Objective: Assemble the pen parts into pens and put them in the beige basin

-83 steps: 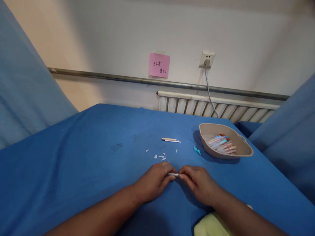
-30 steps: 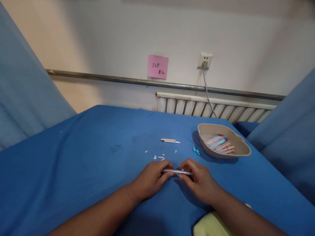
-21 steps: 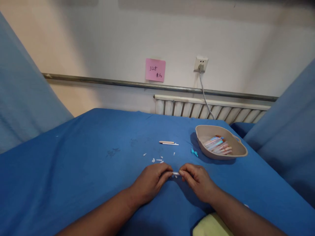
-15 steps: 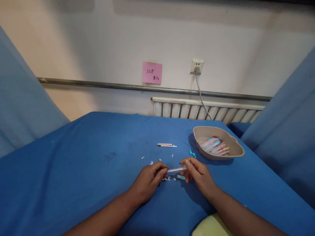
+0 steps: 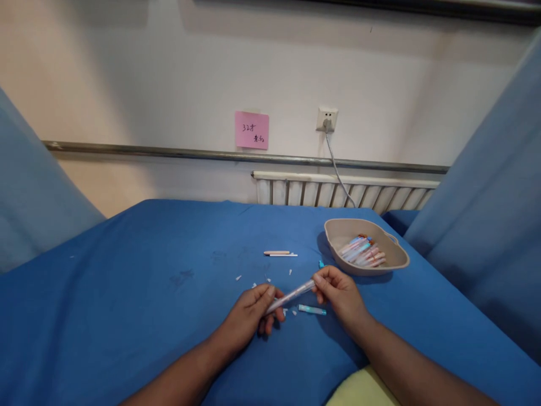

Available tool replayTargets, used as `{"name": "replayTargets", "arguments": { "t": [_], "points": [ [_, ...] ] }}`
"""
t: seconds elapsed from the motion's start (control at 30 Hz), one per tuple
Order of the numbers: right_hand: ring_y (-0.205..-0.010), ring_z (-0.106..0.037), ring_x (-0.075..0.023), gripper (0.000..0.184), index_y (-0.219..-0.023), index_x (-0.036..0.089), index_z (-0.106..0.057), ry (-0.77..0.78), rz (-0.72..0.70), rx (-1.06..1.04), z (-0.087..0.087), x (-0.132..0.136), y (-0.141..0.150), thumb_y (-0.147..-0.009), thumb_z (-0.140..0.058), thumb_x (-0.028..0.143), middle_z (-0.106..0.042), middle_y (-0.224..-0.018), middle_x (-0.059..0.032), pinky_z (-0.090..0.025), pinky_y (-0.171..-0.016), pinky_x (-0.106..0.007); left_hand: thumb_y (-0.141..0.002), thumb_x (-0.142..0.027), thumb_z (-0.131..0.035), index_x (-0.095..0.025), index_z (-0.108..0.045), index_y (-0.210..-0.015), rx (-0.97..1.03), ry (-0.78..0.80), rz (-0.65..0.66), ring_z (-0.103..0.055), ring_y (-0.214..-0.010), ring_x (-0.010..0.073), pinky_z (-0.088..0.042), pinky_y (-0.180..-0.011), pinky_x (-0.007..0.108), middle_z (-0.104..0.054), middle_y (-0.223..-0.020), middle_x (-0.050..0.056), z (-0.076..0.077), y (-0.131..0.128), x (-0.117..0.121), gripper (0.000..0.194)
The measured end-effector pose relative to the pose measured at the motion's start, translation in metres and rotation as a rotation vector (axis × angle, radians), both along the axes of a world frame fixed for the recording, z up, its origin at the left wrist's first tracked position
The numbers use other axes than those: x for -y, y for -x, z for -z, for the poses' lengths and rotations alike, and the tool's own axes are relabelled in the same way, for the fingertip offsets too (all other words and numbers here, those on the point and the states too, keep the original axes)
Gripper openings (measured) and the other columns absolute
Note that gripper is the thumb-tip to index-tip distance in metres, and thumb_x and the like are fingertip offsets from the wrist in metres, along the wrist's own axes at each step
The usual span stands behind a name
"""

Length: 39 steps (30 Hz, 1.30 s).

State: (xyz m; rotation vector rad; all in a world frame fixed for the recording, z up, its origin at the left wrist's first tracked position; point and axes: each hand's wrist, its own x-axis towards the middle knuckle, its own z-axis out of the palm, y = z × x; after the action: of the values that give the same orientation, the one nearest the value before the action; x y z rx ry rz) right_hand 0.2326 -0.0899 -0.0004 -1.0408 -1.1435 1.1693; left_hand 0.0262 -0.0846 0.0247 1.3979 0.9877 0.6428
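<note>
A pale, translucent pen (image 5: 291, 294) slants upward to the right between my two hands. My left hand (image 5: 252, 311) is closed around its lower end, with the thumb on top. At the upper end, my right hand (image 5: 339, 290) pinches it between thumb and fingers. Just below the pen, a turquoise pen barrel (image 5: 313, 310) lies on the blue cloth. Small white pieces (image 5: 295, 313) are scattered around my left hand, some partly hidden by it. A turquoise piece (image 5: 322, 264) shows just behind my right hand.
A beige basket (image 5: 401, 265) holding several pens stands at the right. Farther back lie a pinkish pen part (image 5: 276, 252) and a thin white stick (image 5: 284, 255). Something yellow-green and soft (image 5: 361, 389) sits at the near edge. Blue curtains (image 5: 477, 152) hang on both sides.
The pen has gone from nearly level to slanted, and more of it shows between my hands. The turquoise barrel is now fully visible. The view has shifted slightly.
</note>
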Motion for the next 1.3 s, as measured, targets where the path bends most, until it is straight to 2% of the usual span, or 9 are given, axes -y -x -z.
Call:
{"name": "replayTargets", "arguments": {
  "t": [0.17,0.3,0.43,0.57,0.77,0.93,1.2,1.3],
  "points": [
    [-0.043,-0.044,-0.0067,0.032,-0.067,0.018,-0.055,0.027,0.015,-0.028,0.001,-0.002,-0.003,-0.073,-0.065,0.048,-0.057,-0.054,0.0039,-0.032,-0.045,-0.02,-0.083,-0.058,-0.045,-0.012,-0.058,-0.096,0.106,0.114,-0.016,-0.05,-0.046,0.0085,-0.035,-0.043,0.019,-0.065,-0.073,0.004,0.001,0.001,-0.001,0.049],
    [-0.043,-0.044,-0.0068,0.031,-0.068,0.017,-0.058,0.004,0.022,0.028,0.004,-0.003,-0.004,-0.075,-0.063,0.047,-0.058,-0.056,0.003,-0.032,-0.046,-0.02,-0.081,-0.053,-0.053,-0.013,-0.058,-0.097,0.179,0.208,-0.015,-0.046,-0.04,0.0062,-0.03,-0.039,0.017,-0.063,-0.068,0.002,0.001,0.002,0.0,0.043],
    [-0.044,-0.046,-0.0077,0.033,-0.071,0.016,-0.063,-0.017,0.035,0.108,0.007,-0.003,-0.007,-0.078,-0.059,0.049,-0.059,-0.058,0.0016,-0.034,-0.047,-0.021,-0.079,-0.049,-0.059,-0.013,-0.056,-0.096,0.203,0.305,0.027,-0.043,-0.037,0.0044,-0.028,-0.036,0.016,-0.065,-0.069,0.002,0.001,0.002,0.0,0.04],
    [-0.045,-0.048,-0.009,0.036,-0.08,0.016,-0.067,-0.025,0.043,0.168,0.007,-0.001,-0.007,-0.08,-0.056,0.05,-0.06,-0.06,0.0005,-0.035,-0.046,-0.022,-0.078,-0.046,-0.063,-0.012,-0.055,-0.095,0.231,0.373,0.09,-0.046,-0.038,0.0049,-0.031,-0.036,0.016,-0.067,-0.072,0.005,-0.001,0.004,0.002,0.039],
    [-0.051,-0.052,-0.0124,0.04,-0.088,0.017,-0.07,-0.132,0.065,0.341,-0.001,0.011,-0.003,-0.087,-0.046,0.049,-0.062,-0.065,-0.002,-0.04,-0.051,-0.024,-0.078,-0.042,-0.065,-0.011,-0.057,-0.096,0.264,0.397,0.099,-0.047,-0.039,0.0037,-0.032,-0.036,0.014,-0.066,-0.071,0.005,-0.002,0.004,0.004,0.037],
    [-0.055,-0.053,-0.0144,0.038,-0.1,0.019,-0.068,-0.266,0.118,0.484,-0.006,0.02,0.001,-0.092,-0.038,0.042,-0.058,-0.061,-0.0007,-0.042,-0.055,-0.026,-0.075,-0.039,-0.069,-0.011,-0.057,-0.093,0.272,0.445,0.107,-0.047,-0.038,0.0033,-0.029,-0.034,0.013,-0.066,-0.07,0.004,-0.005,0.004,0.006,0.036],
    [-0.058,-0.056,-0.014,0.035,-0.111,0.02,-0.061,-0.286,0.143,0.534,-0.01,0.017,0.005,-0.094,-0.035,0.036,-0.061,-0.069,-0.0017,-0.043,-0.058,-0.026,-0.074,-0.038,-0.07,-0.012,-0.056,-0.087,0.254,0.441,0.097,-0.047,-0.037,0.004,-0.031,-0.034,0.014,-0.065,-0.068,0.003,-0.004,0.002,0.004,0.032],
    [-0.058,-0.057,-0.0133,0.036,-0.119,0.019,-0.055,-0.252,0.13,0.489,-0.008,0.012,0.007,-0.094,-0.033,0.034,-0.064,-0.075,-0.0022,-0.045,-0.058,-0.025,-0.072,-0.037,-0.072,-0.012,-0.059,-0.087,0.27,0.427,0.081,-0.045,-0.039,0.0034,-0.032,-0.037,0.015,-0.064,-0.07,0.002,-0.004,0.004,0.002,0.031]
  ]
}}
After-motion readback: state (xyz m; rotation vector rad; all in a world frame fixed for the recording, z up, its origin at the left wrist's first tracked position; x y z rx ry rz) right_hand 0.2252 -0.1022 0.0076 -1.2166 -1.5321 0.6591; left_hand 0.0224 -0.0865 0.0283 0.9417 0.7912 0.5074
